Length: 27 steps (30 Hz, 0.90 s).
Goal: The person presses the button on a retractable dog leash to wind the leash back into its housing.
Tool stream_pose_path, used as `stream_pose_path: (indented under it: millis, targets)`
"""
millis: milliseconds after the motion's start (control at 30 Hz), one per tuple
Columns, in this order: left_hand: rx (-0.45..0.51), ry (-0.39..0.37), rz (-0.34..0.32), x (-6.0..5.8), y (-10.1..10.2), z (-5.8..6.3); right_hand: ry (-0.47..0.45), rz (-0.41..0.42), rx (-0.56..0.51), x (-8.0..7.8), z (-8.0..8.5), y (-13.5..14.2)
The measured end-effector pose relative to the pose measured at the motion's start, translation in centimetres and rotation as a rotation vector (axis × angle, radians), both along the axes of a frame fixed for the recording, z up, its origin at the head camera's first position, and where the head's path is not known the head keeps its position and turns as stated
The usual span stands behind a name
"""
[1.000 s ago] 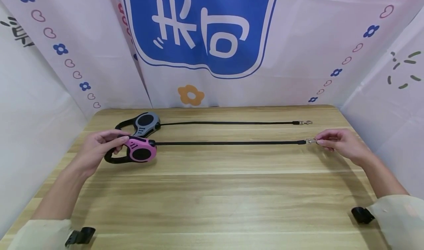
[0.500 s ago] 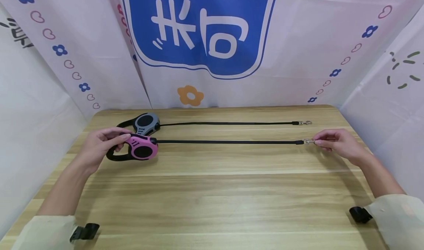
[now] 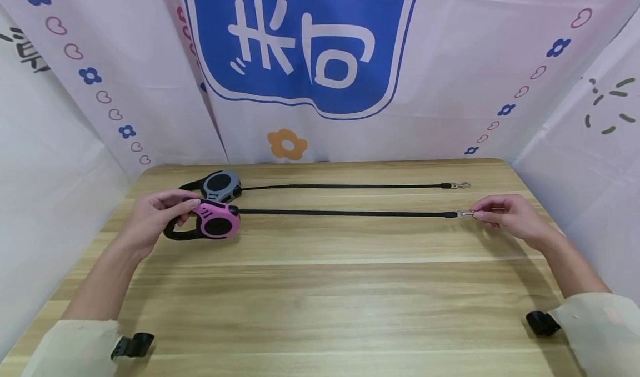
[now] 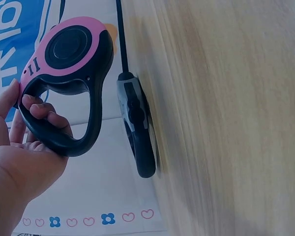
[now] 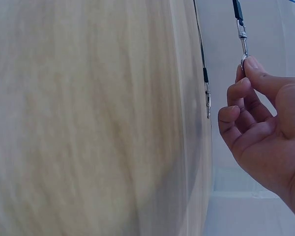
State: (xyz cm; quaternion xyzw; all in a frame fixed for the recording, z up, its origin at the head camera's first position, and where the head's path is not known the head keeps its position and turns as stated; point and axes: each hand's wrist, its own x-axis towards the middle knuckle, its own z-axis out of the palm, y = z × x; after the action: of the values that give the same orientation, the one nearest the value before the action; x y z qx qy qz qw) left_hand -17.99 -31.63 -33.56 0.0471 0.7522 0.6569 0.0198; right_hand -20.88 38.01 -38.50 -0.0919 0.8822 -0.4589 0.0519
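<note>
My left hand (image 3: 157, 219) grips the black handle of a pink retractable dog leash (image 3: 217, 222), fingers curled through its loop in the left wrist view. The leash is held up off the table, as its casing (image 4: 71, 46) shows there. Its black strap (image 3: 345, 214) runs taut to the right. At the far end my right hand (image 3: 515, 219) pinches the metal snap hook (image 3: 466, 214) between thumb and fingertips; the other fingers are loosely curled in the right wrist view. Behind lies a grey retractable leash (image 3: 222, 184) on the table, partly covered by the pink one.
The grey leash's strap (image 3: 350, 186) stretches straight across the back of the wooden table (image 3: 320, 310), ending in a snap hook (image 3: 461, 185). White printed cloth (image 3: 440, 88) walls the table at the back and both sides.
My left hand has shifted slightly right and away from me with the pink leash, raising the strap's left end. My right hand has drifted slightly left. The grey leash stays put.
</note>
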Motion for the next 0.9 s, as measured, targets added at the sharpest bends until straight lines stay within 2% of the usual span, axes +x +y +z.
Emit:
stream_pose_path:
  millis: [267,900]
  targets:
    - [-0.016,-0.001,-0.006,-0.1,0.6,0.1,0.003,0.012,0.021,-0.1,-0.1,-0.2]
    - [-0.059,-0.004,-0.02,-0.4,1.6,0.0,-0.009,0.009,-0.004,0.0,0.0,-0.7]
